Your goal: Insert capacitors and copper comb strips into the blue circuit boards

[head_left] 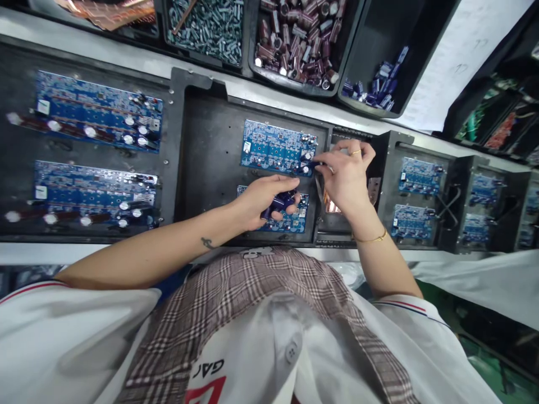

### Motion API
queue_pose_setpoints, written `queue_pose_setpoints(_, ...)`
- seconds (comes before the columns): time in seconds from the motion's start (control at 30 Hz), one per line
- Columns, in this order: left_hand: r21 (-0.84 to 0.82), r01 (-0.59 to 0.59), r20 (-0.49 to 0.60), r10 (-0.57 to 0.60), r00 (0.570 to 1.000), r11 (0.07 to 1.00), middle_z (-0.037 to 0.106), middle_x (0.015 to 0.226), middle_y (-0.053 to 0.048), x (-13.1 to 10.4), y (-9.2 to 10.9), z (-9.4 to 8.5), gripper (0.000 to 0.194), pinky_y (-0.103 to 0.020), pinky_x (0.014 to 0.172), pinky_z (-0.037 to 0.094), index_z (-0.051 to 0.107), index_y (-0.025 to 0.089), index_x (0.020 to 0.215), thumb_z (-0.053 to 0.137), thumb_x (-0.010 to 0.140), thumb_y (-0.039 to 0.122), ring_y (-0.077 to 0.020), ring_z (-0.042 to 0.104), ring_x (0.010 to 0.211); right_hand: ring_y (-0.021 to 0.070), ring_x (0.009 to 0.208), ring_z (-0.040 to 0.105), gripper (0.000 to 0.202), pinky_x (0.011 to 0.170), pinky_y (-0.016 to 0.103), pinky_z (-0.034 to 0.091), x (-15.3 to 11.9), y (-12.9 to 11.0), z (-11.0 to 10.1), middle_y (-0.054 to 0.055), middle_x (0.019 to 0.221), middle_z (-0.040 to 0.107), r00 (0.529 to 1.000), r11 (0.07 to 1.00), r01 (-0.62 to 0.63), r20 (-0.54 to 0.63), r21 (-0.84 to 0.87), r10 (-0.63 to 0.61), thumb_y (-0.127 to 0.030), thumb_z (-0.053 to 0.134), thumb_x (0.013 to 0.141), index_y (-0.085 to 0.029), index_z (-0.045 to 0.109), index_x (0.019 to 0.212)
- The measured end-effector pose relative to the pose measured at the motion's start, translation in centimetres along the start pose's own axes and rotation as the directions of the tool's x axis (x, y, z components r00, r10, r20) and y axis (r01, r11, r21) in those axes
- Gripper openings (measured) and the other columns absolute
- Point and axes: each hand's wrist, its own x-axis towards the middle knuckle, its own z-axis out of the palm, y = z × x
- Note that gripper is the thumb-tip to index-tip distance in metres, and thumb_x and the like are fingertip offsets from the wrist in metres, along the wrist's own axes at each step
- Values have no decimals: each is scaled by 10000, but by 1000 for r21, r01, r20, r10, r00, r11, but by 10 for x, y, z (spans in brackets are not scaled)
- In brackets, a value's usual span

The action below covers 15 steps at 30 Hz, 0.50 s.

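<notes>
My left hand [261, 197] is curled around several dark blue capacitors [284, 201], above the lower blue circuit board [298, 223], which it partly covers. My right hand [347, 175] has its thumb and fingers pinched together at the right edge of the upper blue circuit board [275, 147]. A small dark blue capacitor [314, 165] shows at those fingertips. Close by, capacitors with silvery tops [307, 156] stand on the board's right end. Both boards lie in a black tray [206, 151].
Along the back stand bins of small metal parts [210, 33], brown capacitors [295, 45] and blue capacitors [381, 84]. More populated boards [99, 109] lie in the tray section at left, and others [421, 175] at right. Raised dividers [179, 140] separate the sections.
</notes>
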Motion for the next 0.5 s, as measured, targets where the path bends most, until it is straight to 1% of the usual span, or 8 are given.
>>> queue_pose_setpoints(0.1,-12,4,-35,-5,999,1000,549,730,-22,0,2,1,47,-110,316,209,558,153,918,577,878,168,-69,527,479,300,1132,519,215,1026,613,267,2,-1,-1,51,908,686,1000,1000,27,3,-10,-27,-212,439,929,-271,639,983)
queue_pose_setpoints(0.2,-44,18,-41,-19,999,999,529,739,-20,1,4,0,136,-103,307,188,604,134,999,530,886,124,-57,511,471,290,1140,521,240,1042,601,267,3,2,2,56,903,693,996,997,83,32,-9,-82,-217,405,950,-285,613,1049)
queue_pose_setpoints(0.27,-82,24,-17,-26,1000,996,534,752,-26,2,4,-1,167,-106,303,201,614,127,1026,506,900,129,-59,513,476,287,1142,525,230,1055,592,265,2,3,3,60,922,697,995,995,96,34,8,-96,-244,420,957,-288,610,1080)
queue_pose_setpoints(0.33,-108,28,19,-26,999,994,542,746,-31,3,2,-2,169,-110,301,219,618,122,1025,495,924,179,-67,520,483,281,1142,532,221,1055,565,291,-3,-1,0,61,970,695,998,997,56,-8,53,-55,-286,467,951,-280,613,1117)
queue_pose_setpoints(0.4,-92,17,46,-13,999,996,555,728,-39,3,-1,-3,188,-115,299,235,621,115,986,499,939,250,-77,528,485,261,1120,550,263,1015,500,369,-12,-11,-9,62,1042,687,998,988,-21,-52,153,29,-331,504,943,-266,607,1176)
queue_pose_setpoints(0.43,-69,7,60,-3,998,998,563,720,-44,3,-2,-2,203,-119,298,243,621,115,951,507,939,282,-83,534,486,246,1089,567,281,978,460,410,-16,-18,-14,57,1056,686,997,974,-50,-47,221,61,-351,509,942,-262,608,1190)
queue_pose_setpoints(0.5,-30,3,101,0,995,1000,582,707,-56,3,-4,0,242,-124,298,265,615,116,879,520,936,331,-91,544,487,218,1004,600,270,903,397,458,-25,-31,-22,42,1026,699,996,938,-82,-2,337,88,-374,507,945,-258,635,1153)
